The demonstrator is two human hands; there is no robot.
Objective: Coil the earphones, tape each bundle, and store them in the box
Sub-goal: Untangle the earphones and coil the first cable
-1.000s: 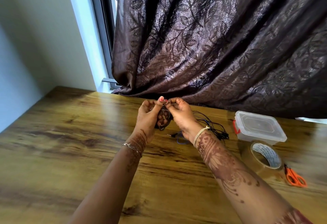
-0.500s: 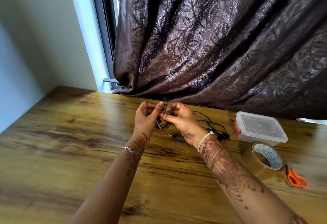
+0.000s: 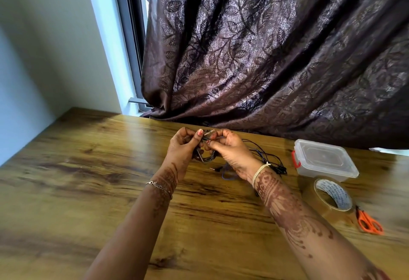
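One huge dark curtain (image 3: pixel 276 58) fills the back, and below it the wooden surface (image 3: pixel 88 191) carries everything. Over by the far right corner sits the clear box (image 3: pixel 325 162), lid on, red latch facing the middle. Just on the near side of it, the brown tape roll (image 3: pixel 329 197) lies flat, touching or almost touching the box.

Now the hands: left hand (image 3: pixel 181 149) and right hand (image 3: pixel 232 153) are drawn close together above the middle of the far edge, both pinching one earphone. A loose tangle of earphones (image 3: pixel 265 158) lies on the surface just right of the right wrist, between it and the box. Orange scissors (image 3: pixel 369 222) lie by the right edge, near the roll.

Smallest of all: the coiled bundle (image 3: pixel 207 158), loops hanging down between the palms, and its metal plug (image 3: pixel 209 133) poking out at the fingertips, lying roughly level and pointing right.

Coiling looks nearly done, taping not begun. Tape, scissors and box all lie to the right, nearer the right hand, so I'd expect the left to keep the coil while the right reaches. Let go too soon and the loops could spring open.
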